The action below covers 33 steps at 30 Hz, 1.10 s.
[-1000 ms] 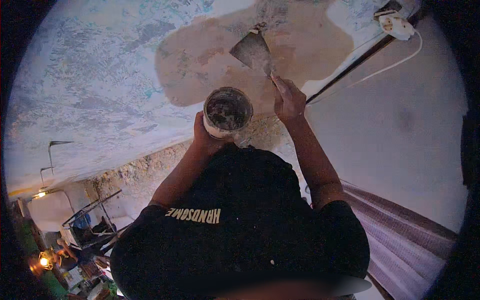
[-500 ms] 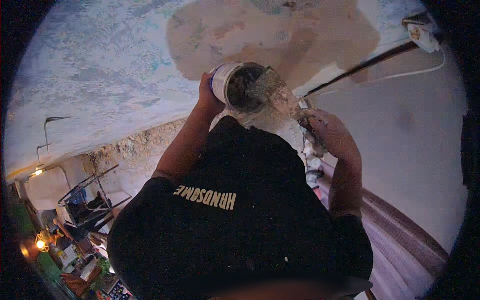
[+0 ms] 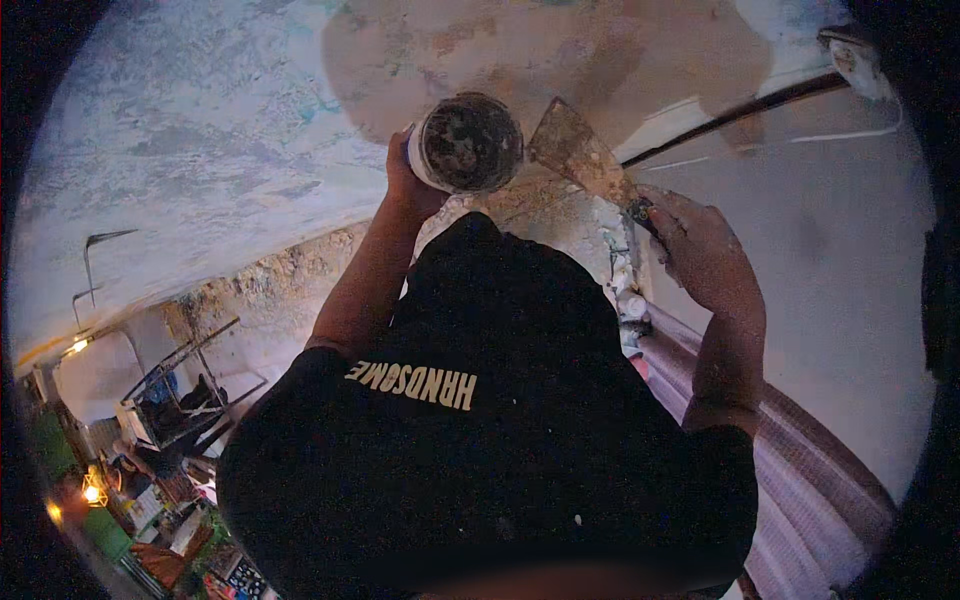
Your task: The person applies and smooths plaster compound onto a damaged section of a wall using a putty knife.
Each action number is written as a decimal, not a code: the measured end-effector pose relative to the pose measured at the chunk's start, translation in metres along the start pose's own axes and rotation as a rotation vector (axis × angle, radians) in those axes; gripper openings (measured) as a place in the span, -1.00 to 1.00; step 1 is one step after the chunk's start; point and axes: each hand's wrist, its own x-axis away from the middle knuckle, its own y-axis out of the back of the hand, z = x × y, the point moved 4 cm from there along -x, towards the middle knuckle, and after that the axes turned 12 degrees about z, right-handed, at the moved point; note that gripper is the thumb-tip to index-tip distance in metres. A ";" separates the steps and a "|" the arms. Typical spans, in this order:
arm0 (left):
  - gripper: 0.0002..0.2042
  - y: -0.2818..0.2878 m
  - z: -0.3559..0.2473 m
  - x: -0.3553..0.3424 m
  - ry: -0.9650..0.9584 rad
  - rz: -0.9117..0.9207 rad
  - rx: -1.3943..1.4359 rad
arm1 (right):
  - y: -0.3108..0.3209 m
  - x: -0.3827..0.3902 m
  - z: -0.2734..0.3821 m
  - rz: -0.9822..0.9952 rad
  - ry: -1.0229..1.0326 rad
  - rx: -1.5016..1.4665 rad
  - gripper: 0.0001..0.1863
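Note:
My left hand (image 3: 408, 183) is wrapped round the side of a white tub (image 3: 418, 150), whose open mouth faces up toward me. Dark, wet-looking material coats the inside of the tub. In my right hand (image 3: 688, 232) is a putty knife, gripped by its dark handle; its broad, stained blade (image 3: 575, 143) points up and left. A small gap separates the blade from the tub's rim. Beyond both lies a wall with a large brownish smooth patch (image 3: 480, 45), and mottled blue-white paint (image 3: 220, 130) to its left.
A dark strip (image 3: 740, 118) runs along the right edge of the patched wall, with a plain grey wall (image 3: 830, 220) beside it. A pale purple curtain (image 3: 800, 470) hangs at lower right. At lower left are a metal frame (image 3: 180, 395), a lit lamp (image 3: 94, 490) and assorted clutter.
The putty knife has come away from the tub's mouth, moving right with my right hand. My left hand has raised the tub slightly and turned its opening more toward me.

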 end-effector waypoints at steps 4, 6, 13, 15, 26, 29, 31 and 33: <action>-0.40 0.011 0.008 0.005 0.080 0.126 0.114 | 0.014 -0.024 0.012 0.217 -0.430 -0.675 -0.70; -0.41 0.008 0.009 0.006 0.121 0.166 0.176 | 0.004 -0.031 0.014 0.093 -0.249 -0.545 -0.67; -0.18 0.024 0.005 0.009 -0.004 0.472 -0.763 | 0.015 -0.044 0.026 0.064 0.038 0.099 -0.70; 0.19 0.042 0.010 0.006 0.126 0.352 -0.677 | 0.022 -0.047 0.021 0.150 0.012 0.154 -0.68; -0.08 0.044 -0.017 -0.002 0.504 0.413 -0.886 | 0.055 -0.077 0.027 0.424 -0.007 0.352 -0.63; -0.10 0.034 -0.026 0.008 0.691 0.259 -0.730 | 0.061 -0.085 0.034 0.452 -0.043 0.308 -0.66; -0.08 0.025 -0.035 0.007 0.593 0.343 -0.919 | 0.056 -0.085 0.035 0.432 -0.098 0.214 -0.76; 0.13 0.019 -0.033 0.005 0.763 0.221 -0.391 | 0.042 -0.082 0.029 0.434 -0.125 0.059 -0.71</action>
